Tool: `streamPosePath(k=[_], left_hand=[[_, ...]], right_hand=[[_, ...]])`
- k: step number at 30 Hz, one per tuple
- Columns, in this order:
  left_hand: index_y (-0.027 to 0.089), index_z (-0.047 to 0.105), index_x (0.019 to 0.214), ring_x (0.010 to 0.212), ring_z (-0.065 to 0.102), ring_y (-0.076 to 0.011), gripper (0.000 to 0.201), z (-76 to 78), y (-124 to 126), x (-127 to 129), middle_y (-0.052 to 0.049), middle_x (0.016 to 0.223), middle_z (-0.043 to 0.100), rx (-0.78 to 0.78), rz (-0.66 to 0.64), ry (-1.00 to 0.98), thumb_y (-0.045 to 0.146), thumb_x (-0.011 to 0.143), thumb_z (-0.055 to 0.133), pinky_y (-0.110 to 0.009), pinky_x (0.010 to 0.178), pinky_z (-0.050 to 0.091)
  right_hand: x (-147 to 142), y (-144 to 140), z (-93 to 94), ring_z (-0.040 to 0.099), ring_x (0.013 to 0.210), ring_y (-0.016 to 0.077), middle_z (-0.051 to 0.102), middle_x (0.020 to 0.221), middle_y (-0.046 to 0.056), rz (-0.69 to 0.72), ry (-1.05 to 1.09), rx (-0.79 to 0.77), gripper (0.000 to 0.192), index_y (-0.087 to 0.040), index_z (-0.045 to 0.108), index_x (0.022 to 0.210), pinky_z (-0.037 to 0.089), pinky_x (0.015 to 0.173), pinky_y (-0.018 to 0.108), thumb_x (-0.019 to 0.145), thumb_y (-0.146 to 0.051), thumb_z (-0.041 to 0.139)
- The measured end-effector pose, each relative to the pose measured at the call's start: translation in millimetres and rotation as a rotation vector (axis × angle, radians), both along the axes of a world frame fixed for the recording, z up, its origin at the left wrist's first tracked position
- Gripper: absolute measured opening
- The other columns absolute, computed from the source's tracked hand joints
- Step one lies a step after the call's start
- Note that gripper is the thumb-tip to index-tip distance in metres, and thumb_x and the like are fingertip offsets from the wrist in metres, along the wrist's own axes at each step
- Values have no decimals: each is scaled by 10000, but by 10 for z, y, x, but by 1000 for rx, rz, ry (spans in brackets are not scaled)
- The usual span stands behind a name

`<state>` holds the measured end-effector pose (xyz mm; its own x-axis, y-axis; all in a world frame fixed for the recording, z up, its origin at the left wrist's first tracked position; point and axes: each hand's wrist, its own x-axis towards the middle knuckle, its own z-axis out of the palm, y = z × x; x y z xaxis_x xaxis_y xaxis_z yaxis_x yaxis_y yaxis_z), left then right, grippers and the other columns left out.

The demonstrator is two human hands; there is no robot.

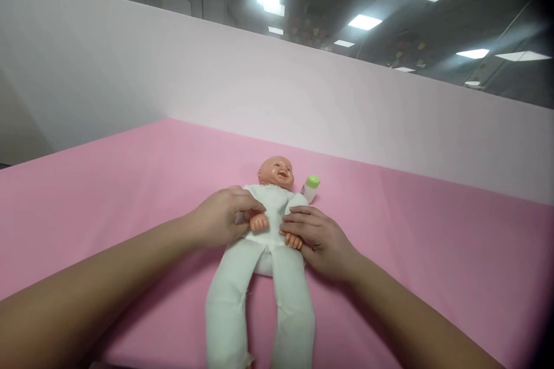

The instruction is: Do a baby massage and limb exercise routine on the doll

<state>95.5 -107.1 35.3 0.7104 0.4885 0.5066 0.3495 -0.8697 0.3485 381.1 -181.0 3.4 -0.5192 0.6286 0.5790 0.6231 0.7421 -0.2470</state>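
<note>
**Both my hands on the doll**

A baby doll [264, 253] in a white cloth suit lies on its back on the pink counter [433, 230], head away from me and legs stretched toward me. My left hand [223, 216] rests on the doll's side at its chest, my fingers [249, 204] held together and curled over the white sleeve just above the doll's small plastic hand. My right hand [320, 236] lies flat against the doll's other side at the waist, fingers close together and touching the cloth, with the doll's other plastic hand under my fingertips. Whether either hand actually pinches the fabric, I cannot tell. A small bottle [310, 187] with a green cap lies on the counter just beside the doll's shoulder, apart from my right hand. A pale wall [173, 81] rises behind the counter
</note>
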Motion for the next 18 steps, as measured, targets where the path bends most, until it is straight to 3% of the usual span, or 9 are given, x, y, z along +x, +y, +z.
streamPosePath(k=[4, 7, 10, 13, 18], left_hand=[[239, 794, 1105, 920, 696, -186, 302, 33, 10, -32, -50, 973, 772, 20, -57, 34, 155, 891, 598, -321, 902, 540], [261, 790, 1127, 980, 693, -228, 286, -3, 10, -15, -70, 1027, 768, 0, 8, 30, 234, 891, 630, -358, 919, 544], [280, 792, 1073, 960, 694, -252, 233, -45, 44, -10, -67, 1021, 767, -87, 159, -71, 379, 908, 661, -380, 902, 553], [273, 767, 1049, 913, 702, -238, 266, -72, 162, -76, -47, 1041, 772, -237, 370, -286, 477, 909, 670, -363, 854, 562], [267, 609, 1361, 1017, 714, -241, 609, -90, 519, -396, -69, 1207, 738, -386, 646, -625, 482, 813, 763, -343, 857, 567]], right_hand=[[-26, -14, 25, 569, 1371, 304, 712, 1364, 35, -19, -74, -34, 566, -305, 697, 1380, 521, 1131, 549, 887, -47, 591], [-10, 0, -5, 584, 1364, 295, 714, 1360, 10, -35, -17, -38, 559, -342, 688, 1391, 503, 1154, 556, 906, -85, 586], [58, 52, -58, 652, 1269, 290, 741, 1297, 12, -126, 163, -64, 438, -356, 716, 1336, 530, 1125, 528, 940, -187, 631], [201, 134, -84, 709, 1128, 280, 755, 1232, 45, -310, 456, -140, 396, -314, 714, 1322, 568, 1070, 493, 926, -317, 713], [628, 328, -78, 682, 1170, 292, 714, 1301, 80, -594, 894, -225, 540, -244, 687, 1304, 590, 1002, 444, 830, -468, 817]])
